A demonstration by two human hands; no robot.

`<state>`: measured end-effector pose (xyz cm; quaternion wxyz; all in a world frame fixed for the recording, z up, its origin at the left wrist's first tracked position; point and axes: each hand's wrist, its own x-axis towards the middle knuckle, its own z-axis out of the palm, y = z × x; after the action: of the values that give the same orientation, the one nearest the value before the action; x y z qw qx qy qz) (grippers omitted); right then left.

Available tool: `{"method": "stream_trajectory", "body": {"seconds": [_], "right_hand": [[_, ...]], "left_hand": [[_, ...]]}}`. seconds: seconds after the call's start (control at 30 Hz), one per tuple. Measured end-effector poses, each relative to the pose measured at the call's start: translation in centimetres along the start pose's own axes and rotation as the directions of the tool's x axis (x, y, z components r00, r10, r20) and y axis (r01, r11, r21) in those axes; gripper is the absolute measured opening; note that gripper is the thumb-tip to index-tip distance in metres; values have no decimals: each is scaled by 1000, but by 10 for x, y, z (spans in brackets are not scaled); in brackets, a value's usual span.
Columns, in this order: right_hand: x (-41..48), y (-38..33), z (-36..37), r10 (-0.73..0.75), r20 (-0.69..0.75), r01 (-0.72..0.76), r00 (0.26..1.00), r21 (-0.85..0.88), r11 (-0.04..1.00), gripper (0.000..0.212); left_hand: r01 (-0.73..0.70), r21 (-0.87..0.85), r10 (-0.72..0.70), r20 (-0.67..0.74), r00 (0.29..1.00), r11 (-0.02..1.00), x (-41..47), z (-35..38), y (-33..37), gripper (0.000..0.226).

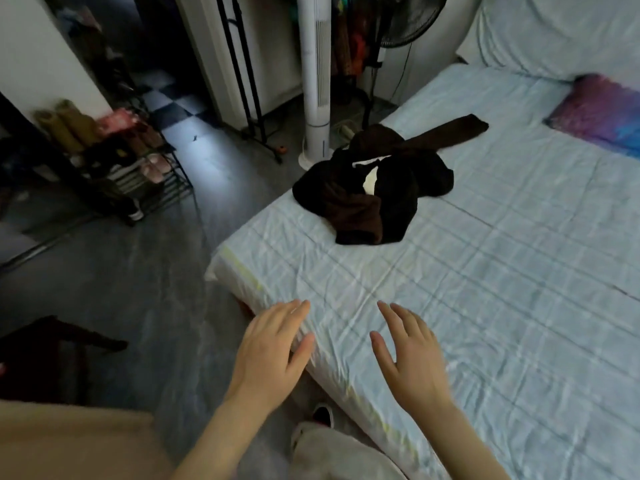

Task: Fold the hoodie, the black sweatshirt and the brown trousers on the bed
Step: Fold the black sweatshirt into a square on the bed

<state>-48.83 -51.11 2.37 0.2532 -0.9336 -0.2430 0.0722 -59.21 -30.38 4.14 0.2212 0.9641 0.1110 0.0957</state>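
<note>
- We see a pale blue, faintly checked bed sheet [502, 271].
- We see a black and dark brown clothes heap [349, 202].
- We see a purple, pink and blue cushion [595, 112].

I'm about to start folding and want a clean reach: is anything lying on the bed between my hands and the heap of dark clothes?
Nothing visible. Only bare sheet lies between the left hand, the right hand and the heap of dark clothes farther along it.
</note>
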Motion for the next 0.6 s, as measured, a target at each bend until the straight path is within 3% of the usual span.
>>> {"method": "stream_trajectory", "body": {"seconds": [0.27, 0.6], "right_hand": [[142, -35, -1, 57, -133, -57, 989, 0, 998, 57], [272, -49, 60, 294, -221, -288, 930, 60, 956, 53]], "left_hand": [[-151, -35, 151, -12, 988, 988, 170, -30, -52, 53], [-300, -137, 323, 201, 925, 944, 331, 21, -154, 56]]}}
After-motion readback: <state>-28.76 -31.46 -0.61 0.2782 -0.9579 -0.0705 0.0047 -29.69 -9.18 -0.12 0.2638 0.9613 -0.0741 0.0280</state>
